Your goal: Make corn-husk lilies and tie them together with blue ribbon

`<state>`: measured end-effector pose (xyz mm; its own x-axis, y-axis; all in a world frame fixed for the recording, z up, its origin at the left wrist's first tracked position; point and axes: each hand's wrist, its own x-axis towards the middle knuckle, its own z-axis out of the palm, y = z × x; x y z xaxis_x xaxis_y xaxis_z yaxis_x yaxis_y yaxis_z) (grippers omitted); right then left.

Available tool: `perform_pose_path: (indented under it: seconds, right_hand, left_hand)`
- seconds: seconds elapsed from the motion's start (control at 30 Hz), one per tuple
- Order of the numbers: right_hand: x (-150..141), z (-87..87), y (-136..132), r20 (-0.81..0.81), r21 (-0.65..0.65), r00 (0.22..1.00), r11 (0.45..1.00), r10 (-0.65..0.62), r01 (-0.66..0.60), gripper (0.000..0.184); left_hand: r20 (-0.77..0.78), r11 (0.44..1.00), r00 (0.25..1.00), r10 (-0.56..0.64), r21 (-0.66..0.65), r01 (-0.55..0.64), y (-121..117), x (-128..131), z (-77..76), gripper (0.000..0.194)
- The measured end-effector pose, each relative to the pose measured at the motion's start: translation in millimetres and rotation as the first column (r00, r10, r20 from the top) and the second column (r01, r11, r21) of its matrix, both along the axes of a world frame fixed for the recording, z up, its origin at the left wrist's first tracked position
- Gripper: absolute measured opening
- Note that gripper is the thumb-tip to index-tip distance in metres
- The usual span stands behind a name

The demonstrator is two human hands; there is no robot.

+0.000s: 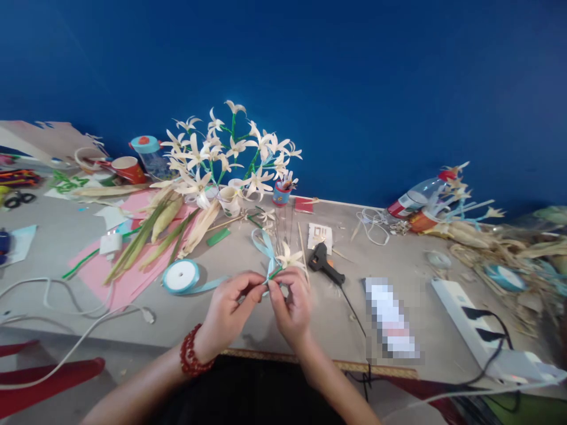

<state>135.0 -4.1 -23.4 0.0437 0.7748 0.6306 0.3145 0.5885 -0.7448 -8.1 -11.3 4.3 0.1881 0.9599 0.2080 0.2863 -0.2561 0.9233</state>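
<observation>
Above the table's near edge my two hands meet fingertip to fingertip. My left hand (237, 304) is closed in a pinch on a light blue ribbon (207, 287), which runs left to its spool (181, 276). My right hand (290, 304) pinches the green stem of a cream husk flower (289, 257), the bloom pointing up and right. A blue ribbon loop (264, 243) stands up just behind the fingers; its exact crossing at the stem is hidden by them. A red bead bracelet (195, 353) circles my left wrist.
Behind stands a cup (230, 202) of many husk flowers. A black glue gun (325, 264) lies to the right, beside a blurred-out phone-like object (392, 319) and a white power strip (469, 330). Corn husks (148, 236) on pink paper (101, 274) and white cables (84, 336) lie left.
</observation>
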Motion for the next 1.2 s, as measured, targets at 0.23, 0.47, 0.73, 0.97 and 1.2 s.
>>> perform_pose_path:
  seconds: [0.23, 0.47, 0.73, 0.97, 1.2]
  right_hand:
    - [-0.7, 2.7, -1.4, -0.015, 0.018, 1.000, 1.000, 0.024, -0.024, 0.018]
    - [-0.4, 1.5, -1.4, 0.013, 0.033, 1.000, 0.999, 0.026, -0.027, 0.020]
    - [0.3, 3.2, -1.6, -0.002, -0.005, 0.997, 0.997, 0.074, -0.074, 0.021]
    - [2.6, 0.3, -2.3, -0.104, -0.121, 0.992, 0.989, 0.077, -0.090, 0.011]
    - [4.6, 0.4, -0.4, -0.133, -0.174, 0.990, 0.982, 0.049, -0.072, 0.011]
  left_hand:
    - [-0.029, 0.999, 0.999, 0.016, 0.047, -0.015, 0.2, -1.3, -1.0, 0.014]
    - [-0.058, 0.998, 0.998, -0.005, 0.060, 0.008, 0.2, -2.4, -4.1, 0.014]
    - [-0.086, 0.998, 0.996, 0.024, 0.065, -0.018, 0.3, -3.7, -5.3, 0.013]
    - [-0.029, 0.999, 0.999, 0.030, 0.038, -0.029, 2.3, -3.0, -3.7, 0.013]
    - [-0.014, 0.999, 0.999, 0.028, 0.029, -0.028, 1.8, -3.5, -4.4, 0.012]
